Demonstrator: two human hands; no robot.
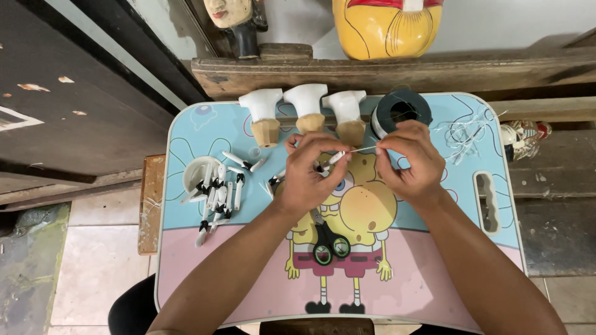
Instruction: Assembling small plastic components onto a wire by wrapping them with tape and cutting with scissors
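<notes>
Small white piece (336, 157): a short white stick-like part, just above the centre of the frame, pinched at the fingertips of the left hand.
Thread (363, 149): a thin pale strand running from the white piece across to the right hand, taut between the two hands.
Left hand (307, 174): fingers clenched around the white piece, hovering over the middle of the desk.
Right hand (413, 162): fingers pinched on the end of the thread, just right of the left hand, apart from it.
Scissors (329, 243): black with green-edged handles, lying on the desk below the hands, partly under the left wrist.
Pile of white pieces (217, 192): many similar small sticks with black tips, scattered left of the left hand.
White cup (197, 174): a small round dish at the left edge of that pile, with some sticks leaning in it.
Three carved pieces (305, 111): white tops on bare wooden bases, standing in a row at the upper edge of the desk.
Spool (402, 110): a dark roll with a hollow centre, upper right of the hands, just beside the row.
Loose threads (462, 131): pale tangled strands right of the spool.
Desk (248, 273): a small folding desk with a blue and pink cartoon top.
Wooden shelf (385, 71): across the top of the frame, carrying a yellow painted mask (386, 28).
</notes>
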